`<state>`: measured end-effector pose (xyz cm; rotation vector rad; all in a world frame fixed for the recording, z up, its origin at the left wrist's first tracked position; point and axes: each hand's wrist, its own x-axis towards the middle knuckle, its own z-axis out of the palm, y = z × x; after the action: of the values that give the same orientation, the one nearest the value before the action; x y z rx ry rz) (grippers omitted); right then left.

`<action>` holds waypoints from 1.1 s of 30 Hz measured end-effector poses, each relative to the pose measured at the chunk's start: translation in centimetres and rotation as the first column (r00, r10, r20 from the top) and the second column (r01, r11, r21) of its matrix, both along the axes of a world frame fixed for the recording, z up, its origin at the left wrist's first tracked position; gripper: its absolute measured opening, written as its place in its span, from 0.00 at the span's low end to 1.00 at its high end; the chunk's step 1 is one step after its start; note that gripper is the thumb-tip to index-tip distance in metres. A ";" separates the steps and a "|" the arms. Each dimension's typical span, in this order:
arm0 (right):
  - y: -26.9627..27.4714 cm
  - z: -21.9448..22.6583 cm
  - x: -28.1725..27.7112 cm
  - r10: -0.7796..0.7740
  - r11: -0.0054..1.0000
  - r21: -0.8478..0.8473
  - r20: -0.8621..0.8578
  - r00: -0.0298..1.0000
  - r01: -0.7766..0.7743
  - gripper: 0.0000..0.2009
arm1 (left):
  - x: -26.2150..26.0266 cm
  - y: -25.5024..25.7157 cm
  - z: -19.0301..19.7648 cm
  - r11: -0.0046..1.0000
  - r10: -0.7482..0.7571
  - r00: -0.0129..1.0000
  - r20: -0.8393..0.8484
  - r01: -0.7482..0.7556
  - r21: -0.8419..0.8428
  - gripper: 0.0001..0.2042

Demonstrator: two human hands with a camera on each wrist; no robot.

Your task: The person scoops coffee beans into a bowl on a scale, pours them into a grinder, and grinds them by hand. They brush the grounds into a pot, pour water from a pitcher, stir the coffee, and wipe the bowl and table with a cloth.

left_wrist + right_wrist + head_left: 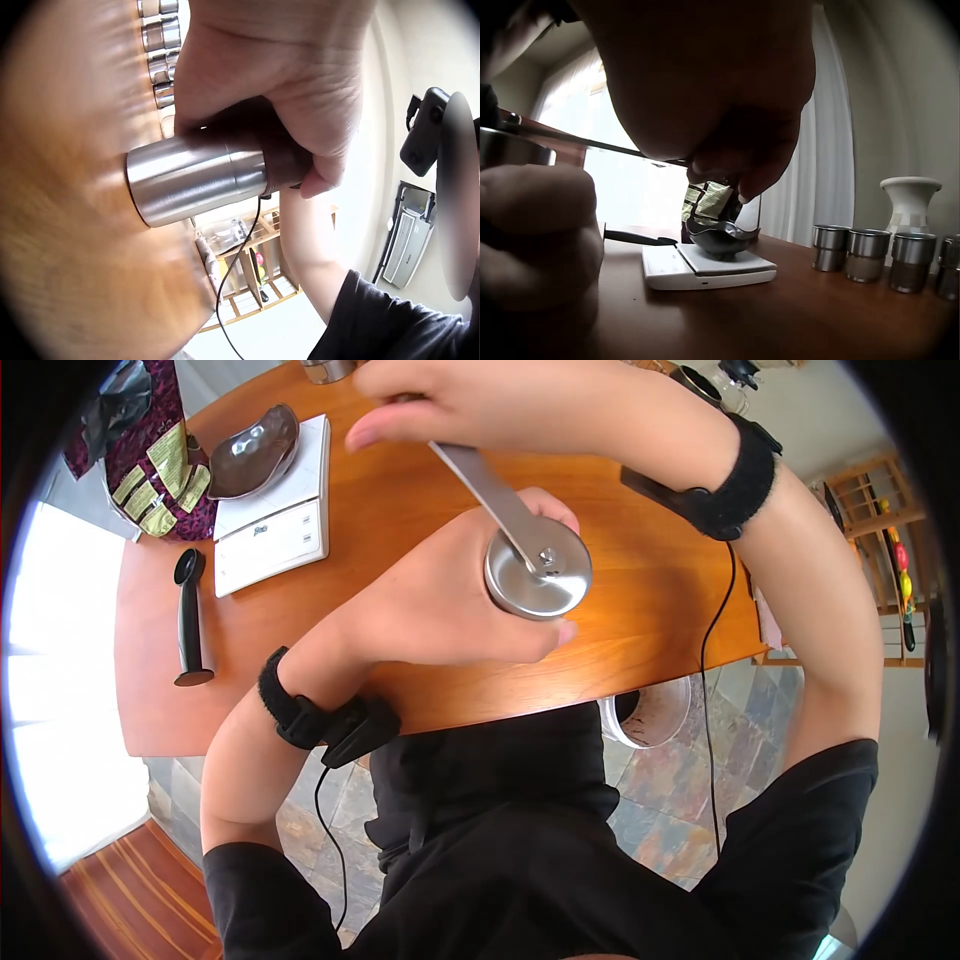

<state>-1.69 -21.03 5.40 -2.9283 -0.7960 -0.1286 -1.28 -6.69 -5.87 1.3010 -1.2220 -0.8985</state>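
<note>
A steel hand grinder (540,585) stands upright on the wooden table, its cylindrical body (187,180) touching the tabletop in the left wrist view. My left hand (440,595) grips it around the upper part, thumb and fingers on either side. The flat metal crank arm (490,495) runs from the lid's centre toward my right hand (425,400). In the right wrist view, the fingers of my right hand (727,135) curl round the crank's outer end, and the knob is hidden by them.
A white scale (270,545) holds a dark, wavy-edged dish (255,452). Beside them are a patterned bag (160,475) and a black scoop (189,620). Several steel cups (866,255) stand in a row near a pale vase (910,202). A white bin (665,715) is below the table edge.
</note>
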 end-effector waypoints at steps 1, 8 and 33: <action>-1.3 -1.3 0.4 0.007 1.000 0.023 0.104 0.995 -0.010 0.20 | 0.0 -0.1 0.1 1.000 0.002 1.000 -0.001 -0.002 -0.001 0.26; -3.0 -0.4 -1.8 -0.123 0.991 -0.045 0.090 0.988 0.128 0.17 | -0.2 -0.2 0.4 0.999 0.001 0.999 -0.047 0.001 0.043 0.23; 1.8 -0.2 -15.8 0.266 0.963 -0.040 -0.002 0.964 -0.266 0.10 | 0.2 -0.2 0.4 0.994 0.105 0.993 -0.057 -0.107 -0.035 0.19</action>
<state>-17.46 -19.27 5.18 -2.8224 -1.1951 -0.0959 -1.10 -6.88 -5.46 1.2907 -1.1114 -0.8261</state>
